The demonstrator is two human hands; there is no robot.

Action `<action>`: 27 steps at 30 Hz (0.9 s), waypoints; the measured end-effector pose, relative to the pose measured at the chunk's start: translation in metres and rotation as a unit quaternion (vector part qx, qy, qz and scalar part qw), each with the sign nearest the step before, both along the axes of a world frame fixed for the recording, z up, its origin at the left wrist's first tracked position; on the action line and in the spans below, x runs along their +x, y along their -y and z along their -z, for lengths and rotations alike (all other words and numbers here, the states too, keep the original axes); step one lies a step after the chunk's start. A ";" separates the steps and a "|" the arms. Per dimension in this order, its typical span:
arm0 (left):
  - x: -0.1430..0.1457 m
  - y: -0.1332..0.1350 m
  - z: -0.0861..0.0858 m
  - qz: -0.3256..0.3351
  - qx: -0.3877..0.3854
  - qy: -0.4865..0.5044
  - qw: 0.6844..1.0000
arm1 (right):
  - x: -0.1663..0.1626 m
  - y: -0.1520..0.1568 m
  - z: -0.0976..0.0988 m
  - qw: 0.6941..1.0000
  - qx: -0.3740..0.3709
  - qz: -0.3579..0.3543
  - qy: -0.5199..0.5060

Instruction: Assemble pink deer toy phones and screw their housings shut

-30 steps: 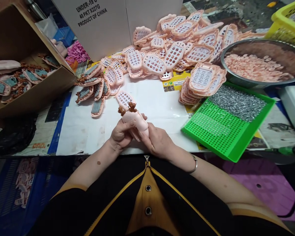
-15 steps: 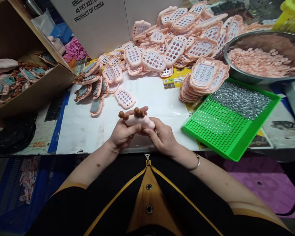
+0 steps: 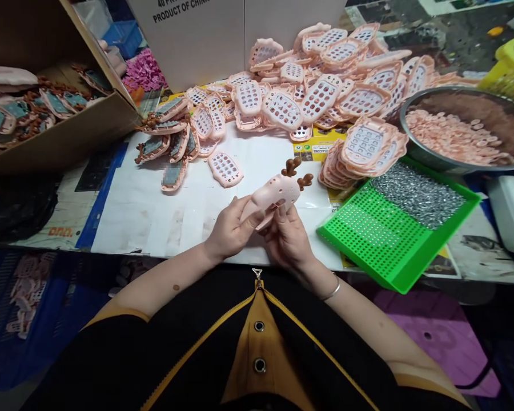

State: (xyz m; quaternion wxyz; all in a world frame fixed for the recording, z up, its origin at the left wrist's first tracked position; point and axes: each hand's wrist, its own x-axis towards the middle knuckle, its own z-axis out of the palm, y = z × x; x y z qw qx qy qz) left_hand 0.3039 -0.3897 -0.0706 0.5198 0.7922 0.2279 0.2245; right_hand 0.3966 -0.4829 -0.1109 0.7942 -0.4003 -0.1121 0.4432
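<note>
The left hand (image 3: 230,227) and right hand (image 3: 294,237) grip the pink shell (image 3: 277,189) above the surface (image 3: 154,214); its brown antlers (image 3: 291,167), nearer the left hand half a second ago, now jut beyond the right

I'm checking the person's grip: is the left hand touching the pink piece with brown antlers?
Touching. The head view shows the left hand gripping the pink piece at the end away from its brown antlers, with no gap between.

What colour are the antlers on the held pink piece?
The antlers are brown, clearest in the head view.
</note>
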 end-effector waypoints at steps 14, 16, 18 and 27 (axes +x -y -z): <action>0.013 -0.017 0.000 -0.022 -0.410 0.071 0.909 | 0.013 0.003 -0.001 0.954 -0.094 -0.095 0.269; 0.015 -0.018 0.000 -0.051 -0.472 0.152 0.867 | 0.012 0.003 -0.006 0.927 -0.102 -0.125 0.338; 0.016 -0.017 0.000 -0.063 -0.499 0.199 0.841 | 0.007 0.003 -0.011 0.906 -0.107 -0.152 0.381; 0.011 -0.011 -0.003 -0.060 -0.466 0.179 0.865 | -0.009 0.002 -0.018 0.920 -0.069 -0.104 0.372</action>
